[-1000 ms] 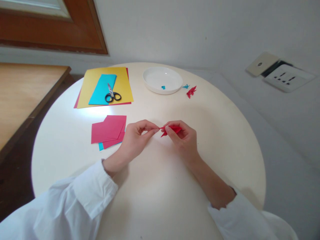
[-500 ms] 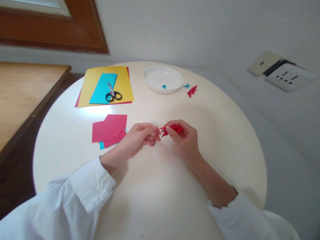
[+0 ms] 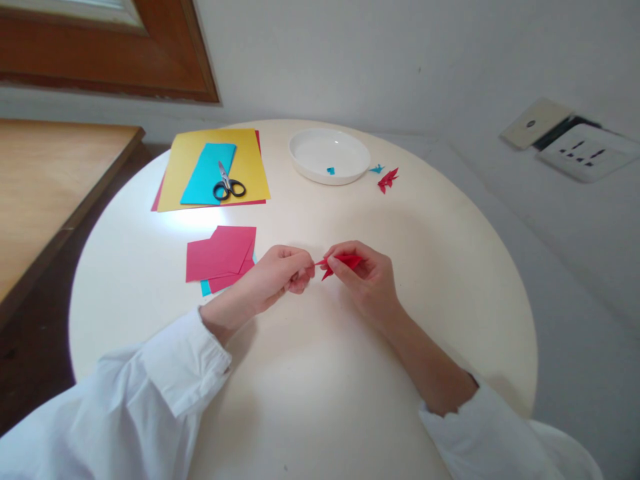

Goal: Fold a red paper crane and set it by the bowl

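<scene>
Between my hands, above the middle of the white table, is a folded red paper crane (image 3: 349,261). My right hand (image 3: 367,273) pinches its body between thumb and fingers, hiding part of it. My left hand (image 3: 287,272) is closed, its thumb and forefinger gripping the thin pointed tip at the crane's left end. Beside my left wrist lie several loose red paper pieces (image 3: 215,259), with a light blue paper piece (image 3: 205,288) showing from underneath.
A round white table (image 3: 310,400) stands against the wall. At its back left, scissors (image 3: 228,183) rest on folded blue paper (image 3: 203,180) over yellow sheets (image 3: 250,153). A white dish (image 3: 320,150) holds a blue scrap (image 3: 331,171); small blue (image 3: 377,169) and red paper cranes (image 3: 389,180) lie beside it.
My left fingers have curled more tightly around the crane's thin tip, and the left hand has tilted slightly. My right hand keeps its hold. The view has shifted a little.
</scene>
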The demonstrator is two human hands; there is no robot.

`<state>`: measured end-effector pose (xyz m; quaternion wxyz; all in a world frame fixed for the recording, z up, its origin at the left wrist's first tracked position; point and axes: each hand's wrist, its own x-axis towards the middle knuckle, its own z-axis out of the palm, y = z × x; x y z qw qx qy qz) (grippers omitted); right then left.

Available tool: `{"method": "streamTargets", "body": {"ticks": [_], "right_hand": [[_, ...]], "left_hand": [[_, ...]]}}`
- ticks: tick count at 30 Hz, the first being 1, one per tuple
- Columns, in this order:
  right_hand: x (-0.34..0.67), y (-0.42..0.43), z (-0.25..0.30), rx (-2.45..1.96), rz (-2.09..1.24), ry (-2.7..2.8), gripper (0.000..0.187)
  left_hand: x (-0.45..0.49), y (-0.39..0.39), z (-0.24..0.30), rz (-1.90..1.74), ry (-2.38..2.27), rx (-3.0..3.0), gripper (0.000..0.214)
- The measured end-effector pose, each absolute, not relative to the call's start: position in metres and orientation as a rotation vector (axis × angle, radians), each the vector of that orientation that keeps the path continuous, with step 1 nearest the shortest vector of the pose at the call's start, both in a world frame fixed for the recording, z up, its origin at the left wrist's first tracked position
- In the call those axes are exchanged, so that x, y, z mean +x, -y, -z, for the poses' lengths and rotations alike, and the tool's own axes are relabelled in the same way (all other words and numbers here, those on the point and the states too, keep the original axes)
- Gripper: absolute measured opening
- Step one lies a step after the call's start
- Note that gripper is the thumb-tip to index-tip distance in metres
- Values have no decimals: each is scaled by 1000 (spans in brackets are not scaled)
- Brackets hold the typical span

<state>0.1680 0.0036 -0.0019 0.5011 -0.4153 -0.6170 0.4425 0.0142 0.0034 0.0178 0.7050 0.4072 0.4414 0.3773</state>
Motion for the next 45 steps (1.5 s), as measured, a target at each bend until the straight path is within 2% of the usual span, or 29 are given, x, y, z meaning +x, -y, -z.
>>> {"method": "streamTargets", "body": {"ticks": [45], "right_hand": [[168, -3, 0, -971, -1067, 1483, 8]], "left_hand": [[12, -4, -17, -816, -992, 874, 24]]}}
